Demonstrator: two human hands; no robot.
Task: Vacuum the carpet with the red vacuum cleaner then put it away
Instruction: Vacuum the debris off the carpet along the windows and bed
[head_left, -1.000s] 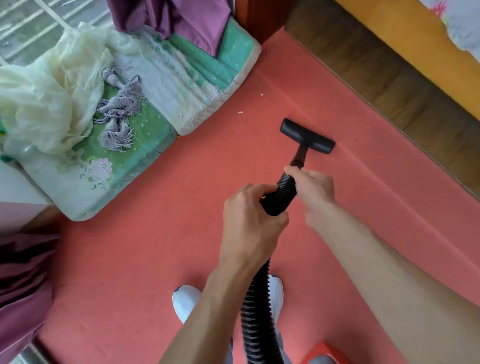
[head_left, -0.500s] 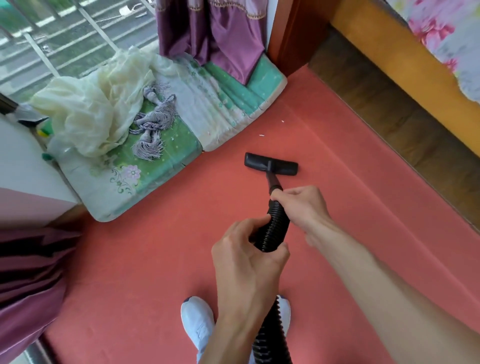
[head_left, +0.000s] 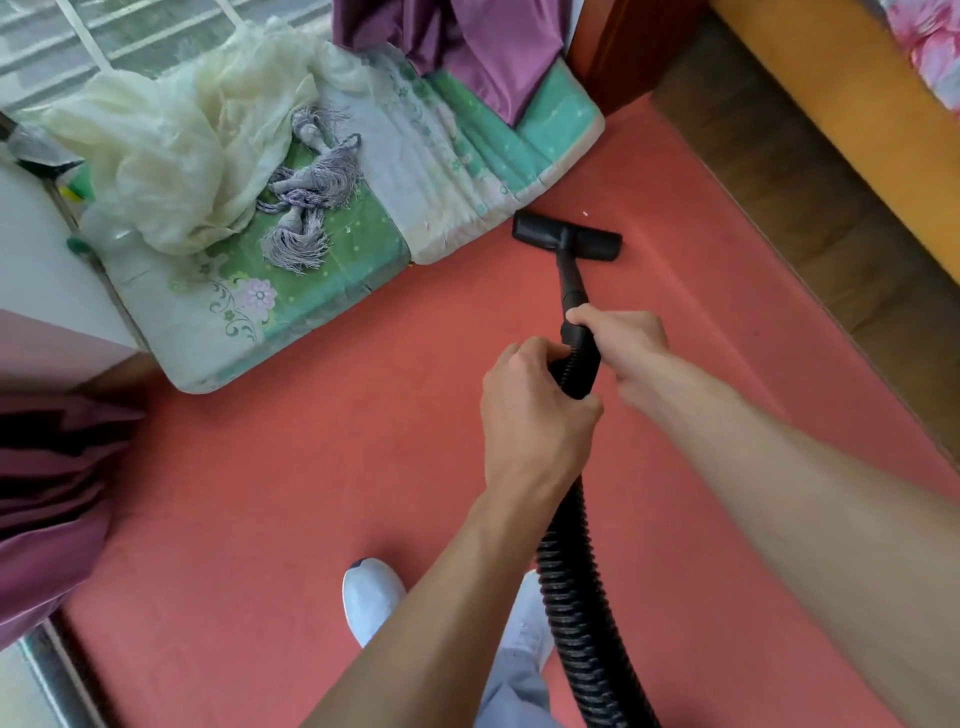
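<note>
A black ribbed vacuum hose (head_left: 576, 613) runs up from the bottom edge to a short black tube and a flat black floor nozzle (head_left: 566, 241). The nozzle lies on the red carpet (head_left: 291, 493), close to the edge of a green floral cushion (head_left: 332, 291). My left hand (head_left: 530, 410) grips the hose from the left. My right hand (head_left: 623, 343) grips the hose end just ahead of it, fingers curled round the tube. A small white speck (head_left: 585, 212) lies on the carpet just beyond the nozzle. The red vacuum body is out of view.
Cream cloth (head_left: 171, 150) and grey tassels (head_left: 306, 208) lie on the cushion. Purple curtains hang at the top (head_left: 467, 47) and at the left (head_left: 47, 493). A wooden floor strip (head_left: 810, 208) and a yellow bed frame (head_left: 852, 98) border the carpet on the right. My white shoe (head_left: 371, 597) stands below.
The nozzle has slid from the carpet's middle-right toward the cushion's edge, then further forward. Both hands kept their grip on the hose throughout.
</note>
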